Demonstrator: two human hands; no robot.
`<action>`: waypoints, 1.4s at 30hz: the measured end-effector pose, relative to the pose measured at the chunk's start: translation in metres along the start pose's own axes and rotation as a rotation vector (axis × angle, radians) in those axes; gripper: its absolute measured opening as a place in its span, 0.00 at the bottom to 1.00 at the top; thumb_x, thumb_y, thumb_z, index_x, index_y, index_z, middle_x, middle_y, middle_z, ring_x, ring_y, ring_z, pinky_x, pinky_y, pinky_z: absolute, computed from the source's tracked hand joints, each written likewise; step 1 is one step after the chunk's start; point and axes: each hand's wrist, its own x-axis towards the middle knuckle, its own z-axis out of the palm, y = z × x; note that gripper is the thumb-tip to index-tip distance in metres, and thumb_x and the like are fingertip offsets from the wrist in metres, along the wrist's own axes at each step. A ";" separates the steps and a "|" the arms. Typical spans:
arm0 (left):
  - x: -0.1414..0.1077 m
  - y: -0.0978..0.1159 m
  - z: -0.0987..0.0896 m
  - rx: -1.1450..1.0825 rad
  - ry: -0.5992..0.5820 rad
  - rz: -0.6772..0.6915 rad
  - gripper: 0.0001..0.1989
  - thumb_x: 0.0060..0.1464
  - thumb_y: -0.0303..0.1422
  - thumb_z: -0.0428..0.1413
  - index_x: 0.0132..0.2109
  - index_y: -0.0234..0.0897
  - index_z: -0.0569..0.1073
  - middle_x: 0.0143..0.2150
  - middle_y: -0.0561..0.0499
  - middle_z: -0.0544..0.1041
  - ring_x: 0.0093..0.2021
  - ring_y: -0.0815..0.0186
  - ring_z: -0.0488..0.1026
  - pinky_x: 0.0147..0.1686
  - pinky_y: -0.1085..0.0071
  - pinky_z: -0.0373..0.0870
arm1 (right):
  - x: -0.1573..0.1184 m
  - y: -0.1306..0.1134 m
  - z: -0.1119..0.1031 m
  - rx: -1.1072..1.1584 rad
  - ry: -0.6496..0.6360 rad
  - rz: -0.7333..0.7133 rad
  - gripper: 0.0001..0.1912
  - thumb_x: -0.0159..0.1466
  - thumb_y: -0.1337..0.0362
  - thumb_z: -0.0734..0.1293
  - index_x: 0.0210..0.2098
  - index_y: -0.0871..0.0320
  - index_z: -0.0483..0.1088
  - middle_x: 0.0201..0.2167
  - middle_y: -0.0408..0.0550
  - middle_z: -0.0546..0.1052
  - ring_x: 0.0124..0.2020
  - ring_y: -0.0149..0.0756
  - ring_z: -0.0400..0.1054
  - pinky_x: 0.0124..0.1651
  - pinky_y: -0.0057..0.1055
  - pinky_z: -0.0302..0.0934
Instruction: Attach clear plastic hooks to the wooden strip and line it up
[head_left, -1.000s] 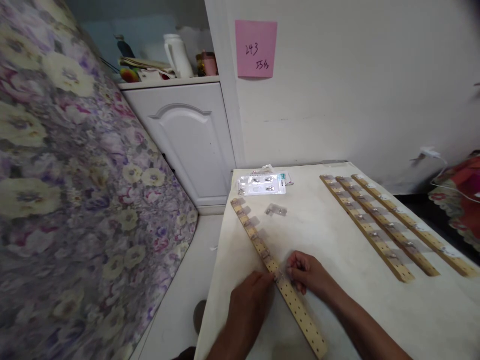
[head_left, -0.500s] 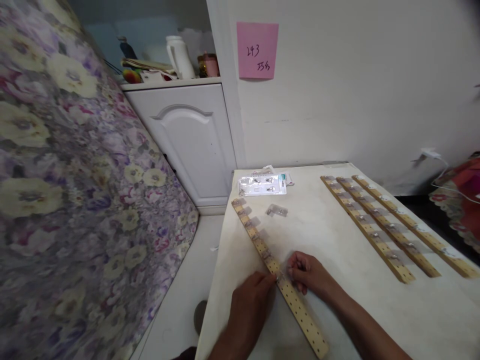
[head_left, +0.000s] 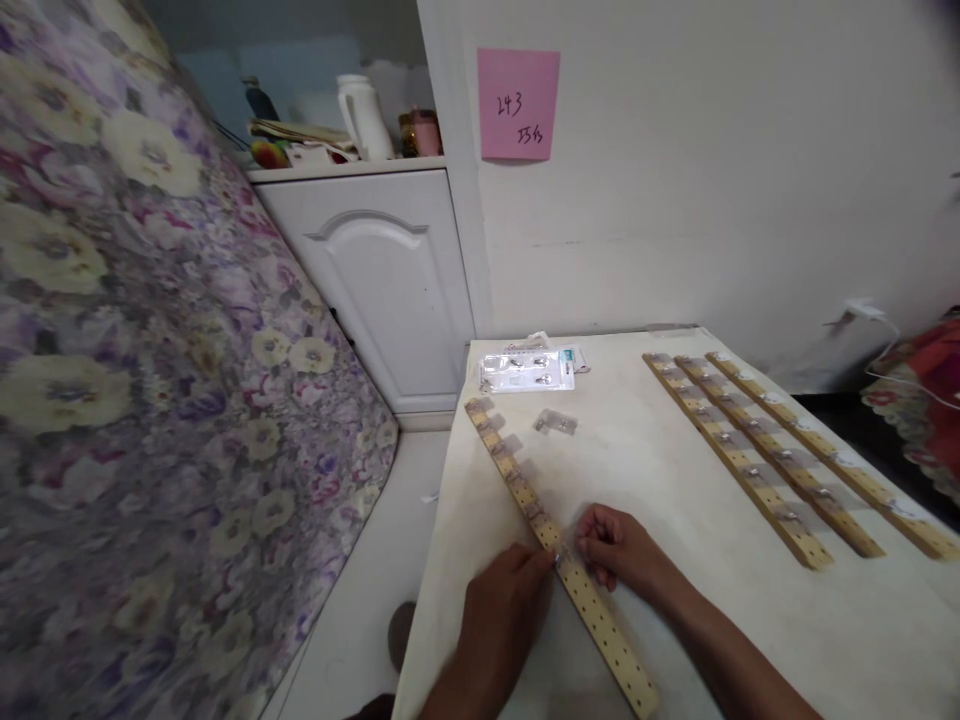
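Observation:
A long wooden strip with rows of holes lies slanted on the white table, its far half carrying several small clear pieces with metal parts. My left hand is closed at the strip's left edge, its fingertips on a small metal piece. Just right of the strip is my right hand, fingers curled together at a clear piece; what they pinch is too small to make out. Beyond the hands lie loose clear pieces and a blister pack.
Three similar strips with clear pieces lie side by side at the table's right. A pink note is on the wall. Left of the table are a white cabinet and a flowered curtain.
The view has shifted very slightly. Both hands keep nearly the same places at the strip.

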 end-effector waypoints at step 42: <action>0.002 0.000 -0.003 0.261 -0.039 0.158 0.12 0.59 0.33 0.49 0.42 0.46 0.77 0.37 0.52 0.76 0.35 0.66 0.73 0.32 0.75 0.62 | 0.002 0.003 0.013 -0.252 0.222 -0.091 0.07 0.53 0.65 0.68 0.28 0.56 0.64 0.19 0.36 0.65 0.18 0.24 0.57 0.20 0.22 0.49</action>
